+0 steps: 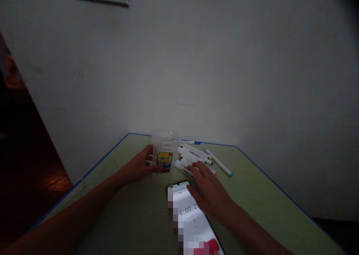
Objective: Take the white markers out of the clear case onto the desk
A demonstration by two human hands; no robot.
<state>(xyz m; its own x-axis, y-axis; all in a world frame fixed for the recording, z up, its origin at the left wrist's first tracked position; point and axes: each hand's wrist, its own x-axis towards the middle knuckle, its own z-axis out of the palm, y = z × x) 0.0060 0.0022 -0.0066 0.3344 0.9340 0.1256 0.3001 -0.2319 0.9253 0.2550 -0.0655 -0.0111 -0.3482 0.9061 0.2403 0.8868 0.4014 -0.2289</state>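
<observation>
My left hand [144,167] is wrapped round a clear plastic marker case [163,146] with a yellow and black label, standing upright on the table. The thumb lies across the lower part of the label. Just right of the case lies a loose pile of white markers [193,154] with coloured ends. Over the near side of this pile reaches my right hand [209,187], its fingers apart and the thumb stretched out. The fingertips cover part of the nearest markers; whether they touch them I cannot tell.
A phone [186,200] showing a running time lies below the pile, partly under my right hand. One marker [218,162] with a blue end lies apart on the right. The pale green table [126,217] has a blue edge and meets a white wall [210,60].
</observation>
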